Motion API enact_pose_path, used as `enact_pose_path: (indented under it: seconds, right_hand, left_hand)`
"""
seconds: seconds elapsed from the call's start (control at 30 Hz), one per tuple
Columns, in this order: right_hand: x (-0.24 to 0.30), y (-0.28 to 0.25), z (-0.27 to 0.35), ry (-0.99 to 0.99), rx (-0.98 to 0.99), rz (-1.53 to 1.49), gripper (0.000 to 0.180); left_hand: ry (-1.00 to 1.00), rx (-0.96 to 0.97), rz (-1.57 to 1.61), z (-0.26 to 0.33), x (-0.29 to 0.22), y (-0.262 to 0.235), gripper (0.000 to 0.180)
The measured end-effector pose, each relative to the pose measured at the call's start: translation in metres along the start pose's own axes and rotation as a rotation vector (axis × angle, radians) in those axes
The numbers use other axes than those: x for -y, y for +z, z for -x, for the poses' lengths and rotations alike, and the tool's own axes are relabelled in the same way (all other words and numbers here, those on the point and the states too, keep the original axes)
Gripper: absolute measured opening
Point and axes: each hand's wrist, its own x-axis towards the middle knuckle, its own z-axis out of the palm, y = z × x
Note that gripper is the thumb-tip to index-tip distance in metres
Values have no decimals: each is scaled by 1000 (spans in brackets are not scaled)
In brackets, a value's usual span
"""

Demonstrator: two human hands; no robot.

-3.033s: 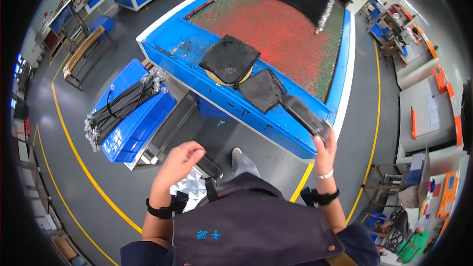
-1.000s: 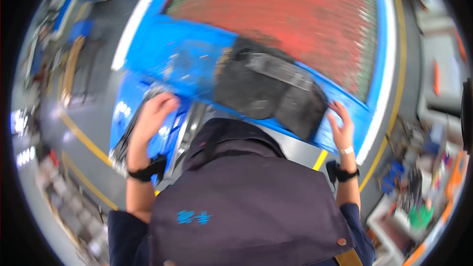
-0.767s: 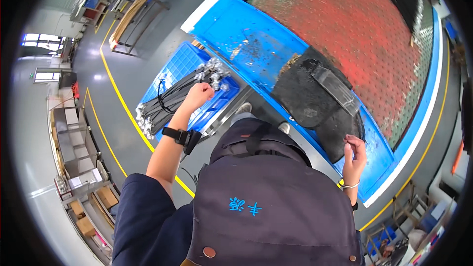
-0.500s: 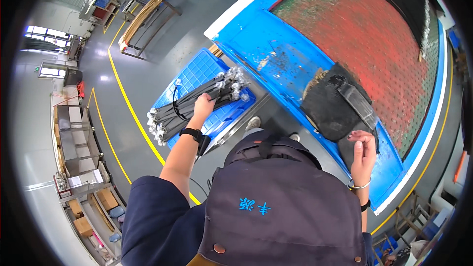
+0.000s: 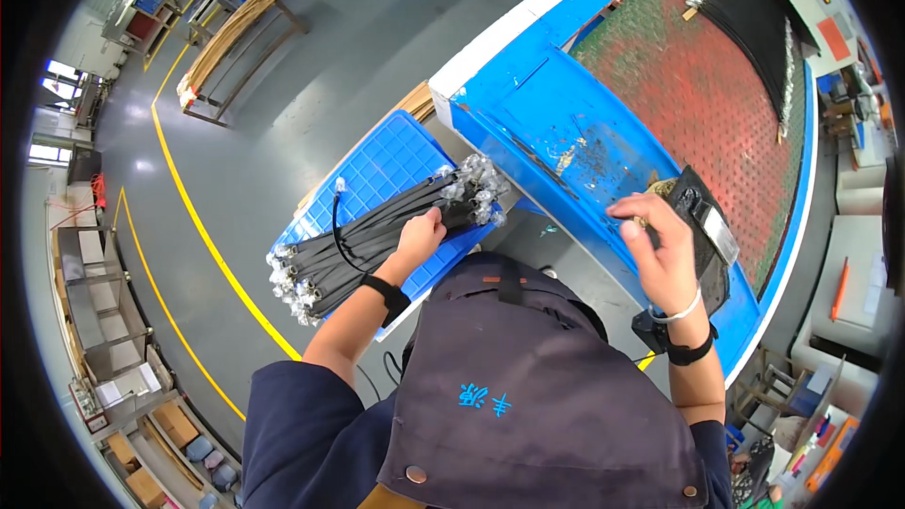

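Many black hoses [image 5: 382, 235] lie across the blue crate [image 5: 400, 162], your left hand [image 5: 421, 239] curled on them, pinch hidden, your right hand [image 5: 664, 247] loosely bent, thumb apart, and a hasty tug could snag that black loop [image 5: 337, 229]

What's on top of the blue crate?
A bundle of long black pieces with clear-wrapped ends, a curved black strand over it, and the left hand on the bundle. The part of the blue crate beneath them is covered, so can't be seen.
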Motion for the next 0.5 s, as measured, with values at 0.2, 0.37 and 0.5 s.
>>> enact_pose_path:
  seconds: [0.2, 0.37, 0.5]
  right_hand:
    - [11, 56, -33, 65, 331, -2, 25]
    - [45, 68, -44, 17, 234, -411, 28]
    - [50, 41, -34, -150, 60, -539, 19]
  left_hand:
    - [157, -31, 651, 24, -123, -127, 6]
    - [714, -266, 276, 46, -192, -177, 9]
    - [873, -300, 264, 58, -234, -189, 13]
